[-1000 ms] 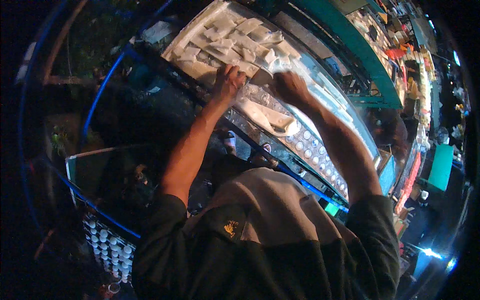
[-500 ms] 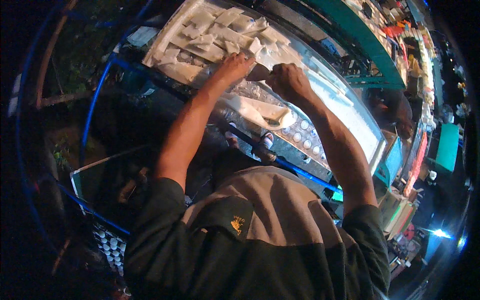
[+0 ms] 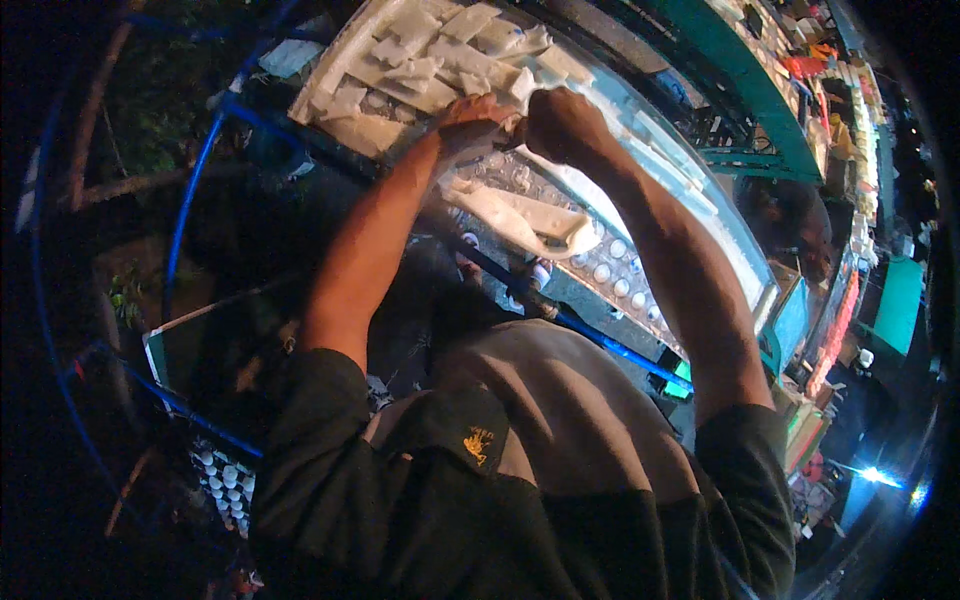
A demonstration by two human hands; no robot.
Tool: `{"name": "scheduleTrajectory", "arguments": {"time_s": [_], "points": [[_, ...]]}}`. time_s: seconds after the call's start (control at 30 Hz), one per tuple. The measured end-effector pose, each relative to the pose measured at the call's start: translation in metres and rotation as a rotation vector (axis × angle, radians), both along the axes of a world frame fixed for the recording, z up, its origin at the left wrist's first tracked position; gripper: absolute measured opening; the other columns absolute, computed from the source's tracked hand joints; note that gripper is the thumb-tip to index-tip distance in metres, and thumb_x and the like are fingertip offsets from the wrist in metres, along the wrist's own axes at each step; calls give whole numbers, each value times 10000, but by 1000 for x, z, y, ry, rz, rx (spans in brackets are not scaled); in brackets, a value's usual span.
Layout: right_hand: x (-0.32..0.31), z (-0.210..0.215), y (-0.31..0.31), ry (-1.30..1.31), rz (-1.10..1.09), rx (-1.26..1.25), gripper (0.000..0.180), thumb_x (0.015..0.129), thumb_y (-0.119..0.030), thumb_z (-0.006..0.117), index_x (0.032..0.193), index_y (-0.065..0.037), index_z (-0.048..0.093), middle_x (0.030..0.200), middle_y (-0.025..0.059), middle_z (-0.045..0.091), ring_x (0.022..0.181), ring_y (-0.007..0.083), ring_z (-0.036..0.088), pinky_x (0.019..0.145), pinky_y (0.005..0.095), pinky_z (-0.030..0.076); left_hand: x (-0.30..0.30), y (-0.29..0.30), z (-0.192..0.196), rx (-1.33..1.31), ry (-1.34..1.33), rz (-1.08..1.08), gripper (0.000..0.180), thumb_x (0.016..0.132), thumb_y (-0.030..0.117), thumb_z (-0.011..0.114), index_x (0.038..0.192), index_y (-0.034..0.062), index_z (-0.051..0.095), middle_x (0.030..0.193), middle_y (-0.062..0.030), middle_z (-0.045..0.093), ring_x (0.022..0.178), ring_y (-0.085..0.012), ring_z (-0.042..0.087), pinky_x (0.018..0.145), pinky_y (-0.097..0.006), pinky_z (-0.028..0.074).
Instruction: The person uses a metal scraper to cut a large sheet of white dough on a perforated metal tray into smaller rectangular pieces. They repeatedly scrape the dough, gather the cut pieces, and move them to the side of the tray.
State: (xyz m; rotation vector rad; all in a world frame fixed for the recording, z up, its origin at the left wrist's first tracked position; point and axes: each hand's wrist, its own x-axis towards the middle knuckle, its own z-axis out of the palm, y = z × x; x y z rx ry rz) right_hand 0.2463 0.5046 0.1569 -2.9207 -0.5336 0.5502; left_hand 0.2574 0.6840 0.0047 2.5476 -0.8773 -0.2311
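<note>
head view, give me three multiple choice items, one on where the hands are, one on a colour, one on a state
1. Where are both hands?
A. at the white blocks on the counter
B. at the cup rack low on the left
C. in the lap

2. What colour are the bars round the counter?
A. red
B. blue
C. yellow

3. How do the hands stand?
A. wide apart
B. close together at one block
C. flat, palms up

A: left hand and right hand are up at the white blocks.
B: the bars show blue.
B: both hands meet at one block; the grip is too blurred to tell.
</note>
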Motion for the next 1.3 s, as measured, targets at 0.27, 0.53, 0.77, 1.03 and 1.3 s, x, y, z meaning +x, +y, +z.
{"name": "scheduleTrajectory", "arguments": {"time_s": [0.27, 0.53, 0.77, 1.03, 1.3], "points": [[-72, -68, -90, 59, -205, 596, 212, 859, -147, 803, 1043, -50, 768, 983, 114, 768, 863, 198, 729, 776, 342, 566, -15, -9, 37, 63, 121, 40, 759, 754, 45, 758, 1460, 161, 506, 1346, -199, 559, 1262, -398, 557, 1061, -471, 480], [-133, -2, -38, -91, -96, 471, 150, 885, -169, 662, 975, -51, 681, 861, 204, 670, 795, 402, 673, 705, 491, 551, -74, 19, 66, -470, 390, 105, 635, 789, -68, 604, 1404, 76, 537, 1286, -188, 630, 1191, -350, 631, 982, -389, 529], [-171, 51, -62, -75, -87, 530, 196, 851, -78, 721, 1042, -39, 696, 928, 168, 708, 808, 385, 693, 730, 457, 576, -112, 35, 46, -1141, 1219, 341, 599, 804, -60, 665, 1369, 86, 533, 1161, -76, 660, 947, -209, 692, 860, -327, 575], [-238, -8, -160, 436, -882, 1414, 564, 919, -213, 789, 1359, 68, 575, 1063, 90, 709, 884, 135, 632, 793, 300, 516, -100, 6, 86, -1829, 1366, 227, 580, 890, 93, 658, 1432, 50, 457, 1285, -185, 593, 1190, -354, 615, 1035, -519, 503], [-279, -35, -172, 404, -1156, 1661, 440, 938, -205, 752, 1283, 2, 576, 944, 19, 629, 788, 138, 567, 741, 284, 463, -81, -16, 69, -1710, 1311, 458, 399, 967, 306, 681, 1279, 67, 614, 1066, -105, 715, 1013, -327, 695, 922, -523, 547]]}}
